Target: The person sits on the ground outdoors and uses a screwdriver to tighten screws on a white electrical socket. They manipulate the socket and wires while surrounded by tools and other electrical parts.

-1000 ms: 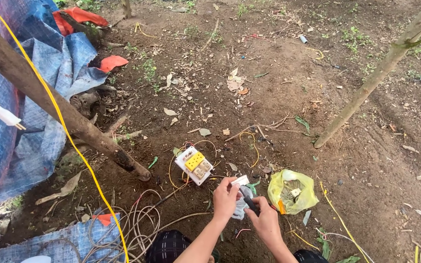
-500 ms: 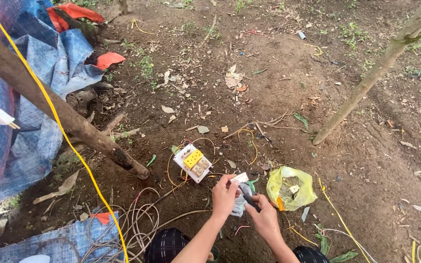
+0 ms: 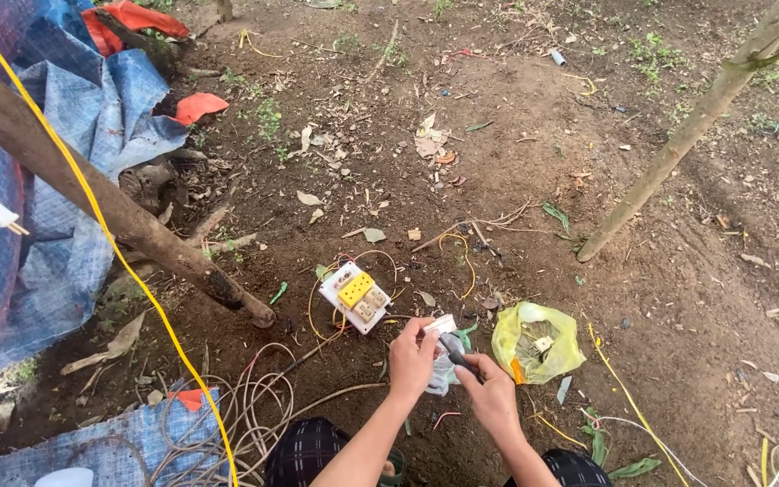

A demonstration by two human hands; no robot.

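Observation:
My left hand [image 3: 410, 361] holds a small white piece [image 3: 440, 326] together with a crumpled clear plastic bag [image 3: 442, 374], low over the bare soil. My right hand [image 3: 491, 394] grips a dark slim tool [image 3: 453, 347] whose tip meets the white piece. Both hands are close together at the bottom centre. Just left of them on the ground lies a white board with yellow sockets [image 3: 354, 296] and thin yellow wires. A yellow plastic bag [image 3: 536, 337] with small parts inside lies just to the right.
A thick leaning wooden pole [image 3: 110, 206] and a yellow cord [image 3: 128, 271] cross the left side over a blue tarp [image 3: 20, 261]. A thinner pole [image 3: 678, 149] stands at the right. Coiled pale cables [image 3: 245, 424] lie by my knees. Dry leaves litter the dirt.
My hands have stayed at the same spot with the white piece and the tool. The view has shifted slightly; nothing else has moved.

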